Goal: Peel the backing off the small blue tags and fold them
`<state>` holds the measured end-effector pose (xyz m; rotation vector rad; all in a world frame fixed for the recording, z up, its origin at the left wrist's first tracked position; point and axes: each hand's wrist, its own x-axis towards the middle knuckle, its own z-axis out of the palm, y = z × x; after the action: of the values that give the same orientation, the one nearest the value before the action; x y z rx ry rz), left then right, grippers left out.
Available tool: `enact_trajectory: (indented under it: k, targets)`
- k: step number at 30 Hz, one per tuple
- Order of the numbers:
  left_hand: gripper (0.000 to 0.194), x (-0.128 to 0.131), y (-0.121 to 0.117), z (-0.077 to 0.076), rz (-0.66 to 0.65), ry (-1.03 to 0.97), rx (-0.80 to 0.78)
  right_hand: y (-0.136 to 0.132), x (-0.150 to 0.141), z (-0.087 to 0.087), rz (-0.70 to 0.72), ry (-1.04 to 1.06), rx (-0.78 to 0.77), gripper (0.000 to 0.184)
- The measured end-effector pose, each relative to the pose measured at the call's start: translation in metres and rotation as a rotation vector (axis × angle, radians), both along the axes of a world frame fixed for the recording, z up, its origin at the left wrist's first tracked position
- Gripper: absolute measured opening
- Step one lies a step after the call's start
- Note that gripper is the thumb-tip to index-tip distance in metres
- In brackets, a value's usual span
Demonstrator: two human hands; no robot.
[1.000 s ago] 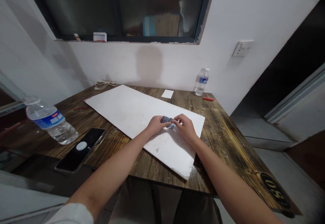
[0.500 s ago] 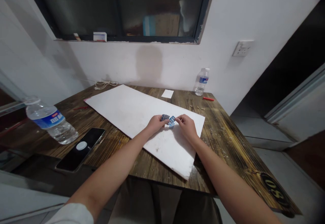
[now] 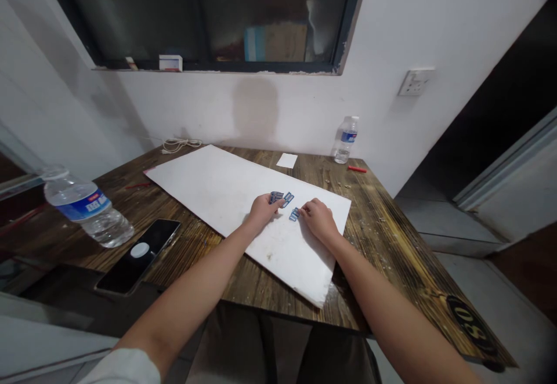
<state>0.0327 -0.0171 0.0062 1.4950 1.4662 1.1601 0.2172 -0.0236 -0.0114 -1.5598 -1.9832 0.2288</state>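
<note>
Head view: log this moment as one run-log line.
left hand: on blue paper clips | right hand: beside further blue clips | under: white foam board

Bare forearms point(image 3: 187, 297) reaching forward, left hand point(image 3: 262, 211) palm down, right hand point(image 3: 319, 221) palm down, fingertips angled inward (the two near, not touching)

I've got a foam board point(image 3: 209, 181) lying across the wooden table point(image 3: 383, 239), and on it, between my hands, sit the paper clips point(image 3: 287, 199). My left hand point(image 3: 262, 211) is over the leftmost ones, my right hand point(image 3: 319, 221) just beside the nearest one. Left of the board, a water bottle point(image 3: 85, 207) lies on its side, a phone point(image 3: 139, 250) just in front of it. Behind the board, a paper slip point(image 3: 287, 160) lies on the table, a second bottle point(image 3: 346, 140) stands off to its right against the wall point(image 3: 195, 105), and a cable point(image 3: 180, 146) lies back left.
</note>
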Motion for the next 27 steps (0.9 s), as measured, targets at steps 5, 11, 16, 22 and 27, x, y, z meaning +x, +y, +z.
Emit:
enact_trajectory:
  k: [5, 11, 16, 22, 27]
  targets:
    - [0.024, 0.0013, -0.0013, 0.0015, 0.008, 0.002, -0.001, -0.0034, -0.0001, 0.0027, -0.002, -0.073, -0.017, 0.013]
    - [0.025, 0.0000, 0.0004, 0.0002, 0.012, 0.062, 0.026, -0.0052, 0.0008, 0.0001, -0.022, -0.037, -0.023, 0.011]
    - [0.027, -0.0013, 0.0022, -0.0021, -0.004, 0.103, 0.019, -0.0032, 0.0014, -0.0015, -0.004, 0.125, 0.023, 0.016]
    - [0.024, 0.0010, -0.0006, -0.0031, -0.138, 0.080, 0.015, -0.0003, -0.0009, 0.0025, 0.196, 0.316, 0.113, 0.014]
    - [0.024, 0.0033, -0.0011, -0.0041, -0.152, 0.030, 0.000, -0.0030, -0.0034, 0.0072, 0.173, 0.350, 0.117, 0.020]
